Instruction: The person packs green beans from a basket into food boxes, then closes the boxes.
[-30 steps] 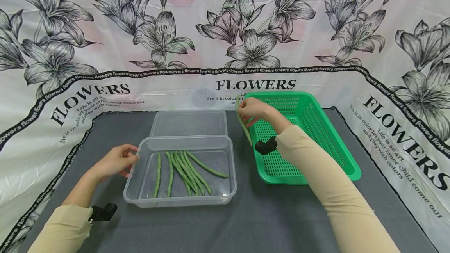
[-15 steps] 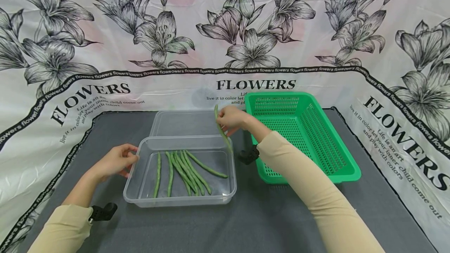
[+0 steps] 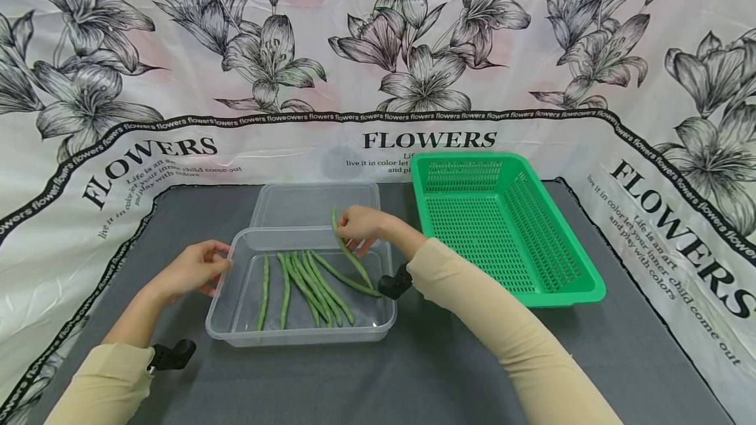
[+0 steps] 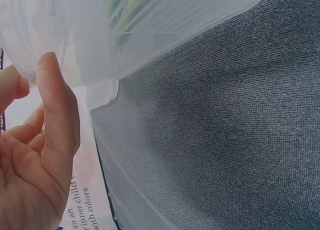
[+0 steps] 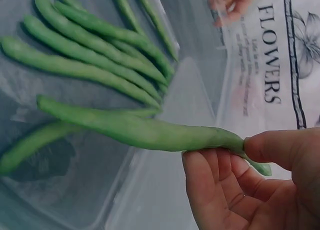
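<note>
My right hand (image 3: pixel 361 225) pinches a green bean (image 5: pixel 135 132) near one end, between thumb and fingers. That bean slants over the right part of a clear plastic container (image 3: pixel 295 338), its free end overlapping another bean in the head view. Several green beans (image 5: pixel 85 75) lie side by side on the container's floor, most of them bunched, with one apart at the left. At the container's left side my left hand (image 3: pixel 191 272) holds the rim, thumb and index finger (image 4: pixel 52 90) on either side of it.
Right of the container stands a green perforated basket (image 3: pixel 502 294), with nothing visible inside. A clear plastic lid (image 3: pixel 315 199) lies flat behind the container. Grey cloth (image 3: pixel 378 385) covers the table, and a white flower-printed curtain (image 3: pixel 295 149) hangs at the back and sides.
My right hand has carried the green bean leftward from the green basket's left edge to over the clear container. The left hand has stayed at the container's rim.
</note>
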The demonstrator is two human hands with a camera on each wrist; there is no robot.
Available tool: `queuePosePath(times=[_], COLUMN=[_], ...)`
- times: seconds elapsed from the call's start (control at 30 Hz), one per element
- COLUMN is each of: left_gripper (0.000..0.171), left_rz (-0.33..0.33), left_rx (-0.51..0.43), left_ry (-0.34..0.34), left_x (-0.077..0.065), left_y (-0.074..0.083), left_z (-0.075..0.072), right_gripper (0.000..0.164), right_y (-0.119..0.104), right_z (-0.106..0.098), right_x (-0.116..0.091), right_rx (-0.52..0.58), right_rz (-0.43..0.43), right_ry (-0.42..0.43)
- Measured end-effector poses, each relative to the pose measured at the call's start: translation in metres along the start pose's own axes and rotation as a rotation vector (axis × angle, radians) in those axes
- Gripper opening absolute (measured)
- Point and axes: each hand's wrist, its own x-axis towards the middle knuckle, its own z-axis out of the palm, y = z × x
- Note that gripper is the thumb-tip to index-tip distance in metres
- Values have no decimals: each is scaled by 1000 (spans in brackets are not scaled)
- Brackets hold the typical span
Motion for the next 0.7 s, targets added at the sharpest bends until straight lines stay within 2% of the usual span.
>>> queuePosePath(times=[0.2,0.47,0.7], left_gripper=[45,46,45], left_rz=[1,2,5], left_rx=[-7,-4,0], left_ry=[-5,-4,-3], left_x=[0,0,0], left_y=[1,0,-1], left_z=[-1,-1,-2], right_gripper=[20,22,26], right_y=[0,-1,-3], right_z=[14,31,40], right_x=[6,10,10], right_rx=[-26,-88,-72], right_rz=[-17,12,29], right_ry=[-36,-62,-77])
